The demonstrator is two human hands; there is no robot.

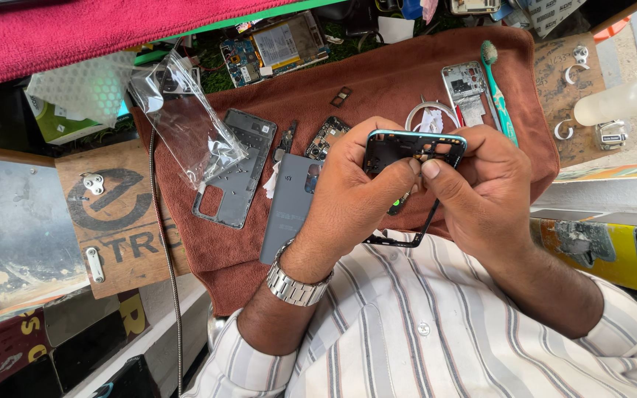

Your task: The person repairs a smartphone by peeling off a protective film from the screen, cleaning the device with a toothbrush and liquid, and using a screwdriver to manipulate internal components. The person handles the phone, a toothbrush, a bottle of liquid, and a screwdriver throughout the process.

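Presently your left hand (pixel 348 191) and right hand (pixel 484 188) both grip phone frame (pixel 414 147), thumbs pressing upper edge, above brown cloth (pixel 377 88); grey back cover (pixel 289 206) beside.

From my remote seat the view was bright, lit by soft daylight that seemed strongest at the right, where a white bottle (pixel 621 103) nearly washed out. Shadows were faint and short under the left hand (pixel 352 195) and the right hand (pixel 484 191). A clear plastic bag (pixel 186 121) threw small glints. Focus held sharp across the brown cloth (pixel 377 88); the wide lens bent the edges, and I saw no motion blur.
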